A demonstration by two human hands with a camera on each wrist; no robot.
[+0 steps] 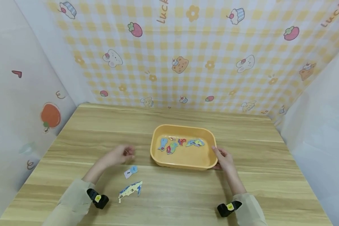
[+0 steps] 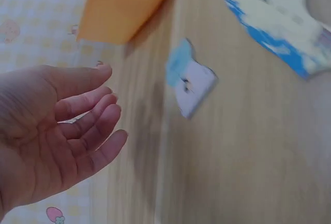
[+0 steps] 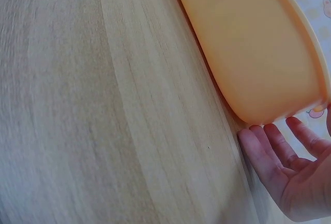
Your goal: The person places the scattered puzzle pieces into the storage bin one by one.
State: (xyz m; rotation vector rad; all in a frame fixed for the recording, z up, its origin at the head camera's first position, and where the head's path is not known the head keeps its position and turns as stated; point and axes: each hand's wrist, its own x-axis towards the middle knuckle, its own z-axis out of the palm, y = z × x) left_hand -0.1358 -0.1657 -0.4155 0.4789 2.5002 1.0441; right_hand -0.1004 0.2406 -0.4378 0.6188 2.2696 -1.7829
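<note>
A yellow plastic basin (image 1: 183, 160) stands on the table, with several small flat cutouts in it. Among them are a blue one (image 1: 163, 143), a green and red one (image 1: 172, 148) and a blue and yellow one (image 1: 195, 143). At the basin's right end my right hand (image 1: 224, 159) grips it, thumb over the rim and fingertips against the outer wall (image 3: 248, 53). My left hand (image 1: 123, 153) hovers left of the basin, fingers loosely curled and holding nothing. Nearest to it lies a small white and light-blue cutout (image 2: 194, 79). Closer to me is a long cream and blue cutout (image 1: 130, 190).
The wooden table (image 1: 257, 150) meets a wall covered in yellow checked cloth (image 1: 164, 78) at the back. White sheets stand on the left (image 1: 17, 100) and on the right (image 1: 322, 113). Each wrist carries a black camera.
</note>
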